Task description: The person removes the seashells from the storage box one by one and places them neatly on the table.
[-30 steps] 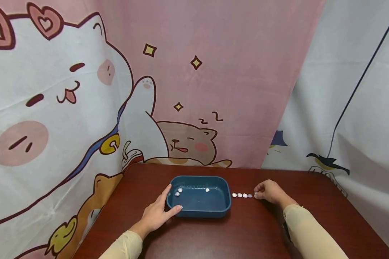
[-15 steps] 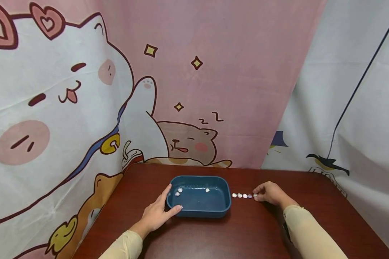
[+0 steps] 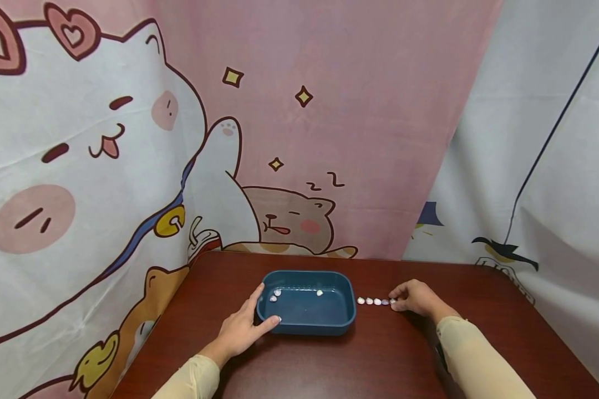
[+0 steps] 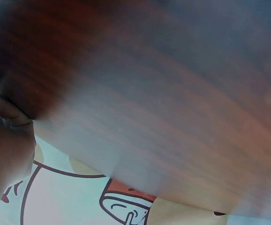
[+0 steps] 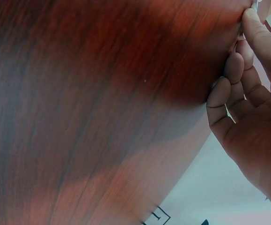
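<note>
In the head view, a blue rectangular tray [image 3: 304, 329] stands on the table. Its left side and near-left corner are touched by my left hand [image 3: 240, 327], fingers extended along the wall and thumb at the near rim. Right of the tray, several small whitish shells [image 3: 369, 301] lie in a row. At the row's right end my right hand [image 3: 415, 297] pinches another small shell [image 3: 392, 301] between thumb and fingertips, down at the table. In the right wrist view the right hand [image 5: 252, 93] shows curled fingers; the shell is mostly hidden there.
Inside the tray lie two shells [image 3: 275, 296] at the left and one shell [image 3: 319, 292] toward the right. The dark red wooden table [image 3: 299, 366] ends at a printed cartoon cloth [image 3: 369, 138] behind and at the sides.
My right hand has moved slightly left and down, bringing its shell up to the end of the row. Over the last half second it stays there. The left hand and tray are still.
</note>
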Tool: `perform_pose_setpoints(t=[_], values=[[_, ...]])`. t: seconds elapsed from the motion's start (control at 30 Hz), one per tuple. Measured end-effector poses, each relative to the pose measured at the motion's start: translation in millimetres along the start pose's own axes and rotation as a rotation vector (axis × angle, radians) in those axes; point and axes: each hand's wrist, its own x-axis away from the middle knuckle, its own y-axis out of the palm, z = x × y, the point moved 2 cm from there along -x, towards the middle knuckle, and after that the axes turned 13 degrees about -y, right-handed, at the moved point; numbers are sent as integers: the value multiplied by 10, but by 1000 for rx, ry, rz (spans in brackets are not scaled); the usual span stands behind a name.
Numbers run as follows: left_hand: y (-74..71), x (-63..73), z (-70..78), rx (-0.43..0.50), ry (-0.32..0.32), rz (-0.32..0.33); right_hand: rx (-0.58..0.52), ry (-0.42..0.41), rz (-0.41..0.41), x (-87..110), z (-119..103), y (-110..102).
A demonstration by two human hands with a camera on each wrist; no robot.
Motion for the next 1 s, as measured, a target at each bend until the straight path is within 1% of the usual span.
perform_pose_setpoints(t=[0.17, 0.27, 0.4, 0.53, 0.63, 0.73, 0.8, 0.87, 0.93, 1.0], values=[[-2, 1, 9, 3, 8, 2, -10, -7, -6, 5, 12, -11], [-1, 1, 7, 0, 4, 2, -25, 7, -9, 5, 7, -22], [-2, 3, 7, -5, -7, 0, -27, 17, -34, 3, 5, -33], [-13, 8, 26, -5, -4, 0, -6, 5, -65, -1, 28, -40], [-26, 16, 49, -2, 11, 4, 2, 1, -86, -7, 42, -59], [-29, 23, 57, -4, 19, 6, 40, -4, -95, -49, -11, -128], [-23, 26, 49, -10, 16, 8, 81, -21, -80, -116, -121, -200], [-19, 29, 37, -13, 12, 11, 101, -33, -36, -230, -299, -253], [-13, 30, 25, -16, 8, 14, 96, -56, 17, -370, -557, -251], [-13, 34, 21, -15, 6, 15, 82, -110, 42, -519, -883, -167]])
